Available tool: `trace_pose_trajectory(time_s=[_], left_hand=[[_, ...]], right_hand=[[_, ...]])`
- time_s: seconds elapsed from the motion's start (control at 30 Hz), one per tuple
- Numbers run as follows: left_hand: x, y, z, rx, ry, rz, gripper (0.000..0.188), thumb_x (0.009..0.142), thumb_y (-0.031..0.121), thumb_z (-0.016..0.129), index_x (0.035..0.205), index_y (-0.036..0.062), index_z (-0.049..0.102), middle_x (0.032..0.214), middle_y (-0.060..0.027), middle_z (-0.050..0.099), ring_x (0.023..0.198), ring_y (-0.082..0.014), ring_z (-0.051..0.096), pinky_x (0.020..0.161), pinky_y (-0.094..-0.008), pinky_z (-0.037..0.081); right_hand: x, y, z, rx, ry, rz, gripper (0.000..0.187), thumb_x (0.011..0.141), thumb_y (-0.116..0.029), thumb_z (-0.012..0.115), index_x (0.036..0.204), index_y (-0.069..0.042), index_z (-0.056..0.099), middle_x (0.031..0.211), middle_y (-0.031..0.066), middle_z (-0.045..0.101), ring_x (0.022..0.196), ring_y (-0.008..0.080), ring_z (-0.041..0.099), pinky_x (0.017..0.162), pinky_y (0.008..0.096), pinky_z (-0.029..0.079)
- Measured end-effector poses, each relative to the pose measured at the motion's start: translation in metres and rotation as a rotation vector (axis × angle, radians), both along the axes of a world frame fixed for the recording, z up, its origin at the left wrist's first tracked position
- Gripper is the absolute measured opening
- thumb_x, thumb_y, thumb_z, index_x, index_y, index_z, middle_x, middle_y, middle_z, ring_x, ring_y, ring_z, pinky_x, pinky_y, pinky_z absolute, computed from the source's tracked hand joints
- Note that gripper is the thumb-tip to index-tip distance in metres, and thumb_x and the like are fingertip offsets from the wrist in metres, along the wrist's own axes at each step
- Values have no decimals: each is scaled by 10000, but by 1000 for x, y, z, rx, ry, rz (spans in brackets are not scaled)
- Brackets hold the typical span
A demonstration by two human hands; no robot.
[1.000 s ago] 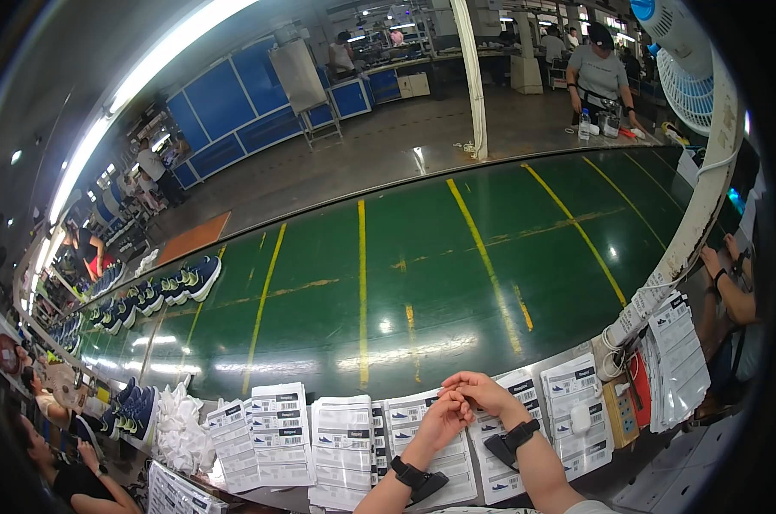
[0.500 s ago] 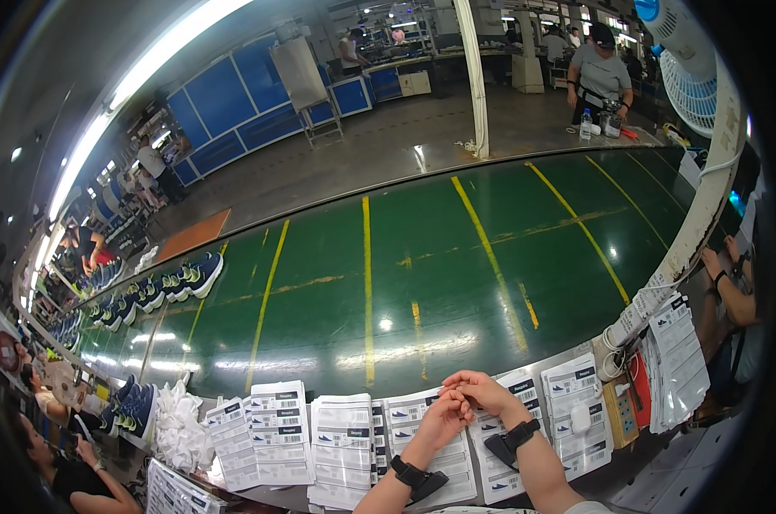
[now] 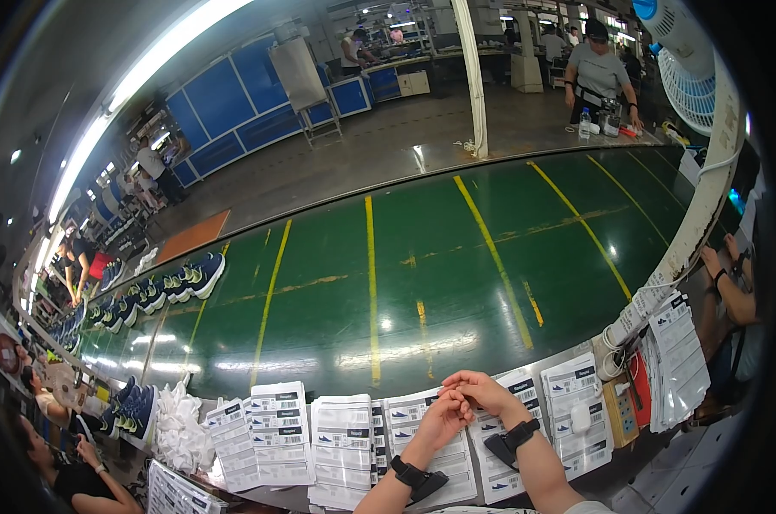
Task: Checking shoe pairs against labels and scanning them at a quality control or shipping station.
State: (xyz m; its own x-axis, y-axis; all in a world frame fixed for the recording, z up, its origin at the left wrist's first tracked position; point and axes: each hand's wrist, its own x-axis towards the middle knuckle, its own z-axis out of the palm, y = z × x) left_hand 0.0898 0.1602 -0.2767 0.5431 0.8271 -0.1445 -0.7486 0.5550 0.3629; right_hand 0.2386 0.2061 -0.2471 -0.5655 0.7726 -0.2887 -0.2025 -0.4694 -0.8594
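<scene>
My left hand (image 3: 444,423) and my right hand (image 3: 484,393) meet above the near edge of the green conveyor, fingers bent and touching each other. No object shows in either; the overlapping fingers hide part of the left one. Each wrist wears a black band. Beneath them lie stacks of printed label sheets with small blue shoe pictures: one stack (image 3: 412,411) under the left hand and another (image 3: 501,486) below the right. Farther left are more label sheets (image 3: 278,428) and a paper stack (image 3: 341,454).
Navy shoes (image 3: 182,281) stand in a row on the green belt (image 3: 319,317) at the left. Crumpled white paper (image 3: 182,428) lies near more shoes (image 3: 135,409). At right are a white case (image 3: 581,418), a power strip (image 3: 621,415), a curved post (image 3: 701,223) and a fan (image 3: 688,86). Co-workers sit on both sides.
The belt's yellow lines and the shoes have shifted slightly to the right. My hands stay in place. Across the belt, a person's arm has moved toward the red item on the ledge.
</scene>
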Motion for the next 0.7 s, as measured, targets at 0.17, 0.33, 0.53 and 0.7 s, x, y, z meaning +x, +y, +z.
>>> trace_pose_trajectory(time_s=[0.17, 0.33, 0.53, 0.7], left_hand=[[0, 0, 0, 9, -6, -5, 38, 881, 64, 450, 873, 47, 483, 794, -76, 546, 755, -203, 542, 766, -354, 456], [0, 0, -2, 7, -11, -4, 39, 880, 65, 453, 875, 47, 486, 796, -76, 549, 758, -203, 544, 775, -355, 457], [1, -1, 4, -4, 1, -7, 36, 868, 65, 461, 876, 54, 494, 778, -74, 542, 743, -199, 535, 774, -358, 440], [1, -1, 4, -13, 26, -1, 25, 859, 64, 465, 867, 64, 489, 771, -73, 539, 728, -189, 529, 775, -359, 428]], right_hand=[[1, 1, -5, -2, -15, 10, 250, 932, -69, 469, 1154, 15, 546, 1049, 103, 629, 838, 126, 622, 699, 232, 524], [1, 1, -3, -5, -25, 14, 248, 930, -65, 466, 1150, 16, 547, 1048, 104, 630, 837, 128, 622, 705, 233, 522], [1, 1, -4, -12, -13, 7, 248, 924, -58, 467, 1146, 18, 547, 1026, 101, 632, 836, 129, 621, 714, 232, 520], [1, 0, -3, -11, -11, 10, 246, 923, -57, 469, 1144, 18, 547, 1019, 99, 632, 832, 127, 621, 709, 230, 519]])
